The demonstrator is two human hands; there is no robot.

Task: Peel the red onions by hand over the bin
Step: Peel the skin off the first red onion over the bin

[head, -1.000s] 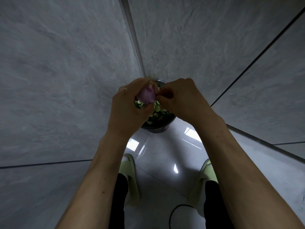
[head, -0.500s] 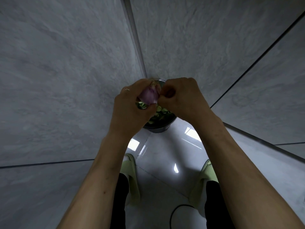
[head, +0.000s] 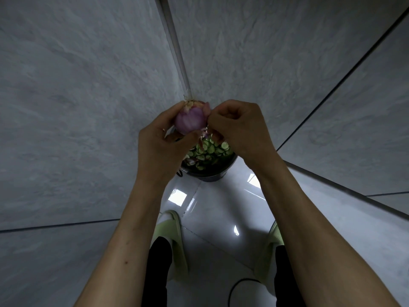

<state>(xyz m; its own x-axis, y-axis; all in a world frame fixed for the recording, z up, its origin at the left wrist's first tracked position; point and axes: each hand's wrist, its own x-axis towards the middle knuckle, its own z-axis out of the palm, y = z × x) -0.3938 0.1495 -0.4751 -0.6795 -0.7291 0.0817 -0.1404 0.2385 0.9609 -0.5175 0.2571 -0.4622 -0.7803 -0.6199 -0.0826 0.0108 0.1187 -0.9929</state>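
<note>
A glossy white tiled floor (head: 221, 218) is seen below, with bright reflections on it, and it is enclosed by grey stone-patterned wall panels (head: 77, 107) that meet in a corner directly behind the hands. A dark round bin (head: 210, 172) is set on the floor in that corner, and green-edged vegetable slices (head: 210, 150) with a few purplish skin scraps are heaped inside it. Pale green slippers (head: 174, 235) and black trouser legs (head: 158, 269) are seen at the bottom, and a thin black cable (head: 234, 286) is curved on the floor near the right foot.

Compared with half a second ago, the onion has been turned so that far more of its surface is exposed, and the hands have been drawn slightly apart.

The rounded pale purple red onion (head: 190, 120) is held above the bin, just in front of the wall corner. It is gripped by the left hand (head: 161, 140), whose thumb and fingers are curled round it. A flap of pinkish skin (head: 207, 108) at its right side is pinched by the curled fingers of the right hand (head: 239, 127). The onion's surface is streaked lengthwise, with dry tan remnants at its top end.
</note>
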